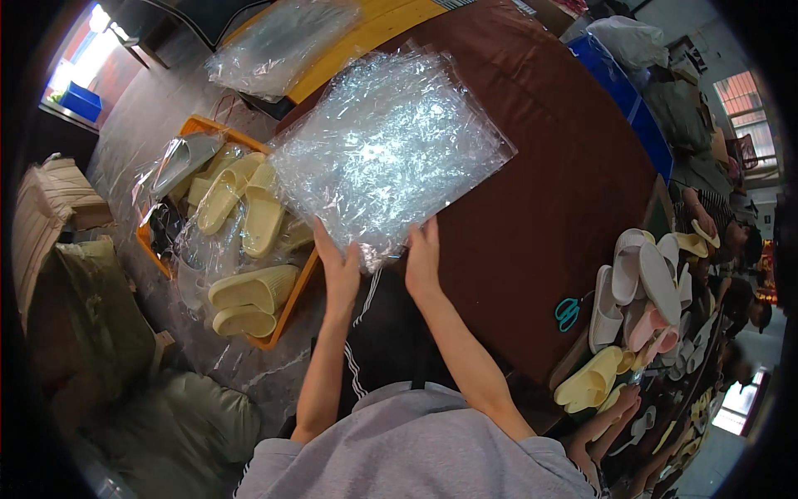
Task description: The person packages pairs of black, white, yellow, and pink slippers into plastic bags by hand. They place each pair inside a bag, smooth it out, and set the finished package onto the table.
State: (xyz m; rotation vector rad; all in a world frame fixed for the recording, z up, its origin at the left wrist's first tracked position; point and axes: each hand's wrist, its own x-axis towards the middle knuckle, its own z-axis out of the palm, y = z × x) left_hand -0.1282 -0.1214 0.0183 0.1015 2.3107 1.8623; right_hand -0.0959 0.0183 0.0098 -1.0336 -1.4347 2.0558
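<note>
A thick stack of clear plastic bags (391, 141) lies over the near left part of the brown-covered table (532, 208), its shiny surface catching the light. Both hands grip its near edge. My left hand (337, 270) is closed on the near left side, fingers partly under the plastic. Closed on the same edge a little to the right is my right hand (422, 259); its fingertips are partly hidden by the stack.
To the left stands an orange crate (291, 312) of yellow slippers (264, 208) and loose plastic. Another bag stack (283, 46) lies on a yellow tabletop. Teal scissors (568, 313) rest near piled slippers (644, 274) at right, where other people's hands (615, 416) are visible. A blue bin (623, 100) stands beyond.
</note>
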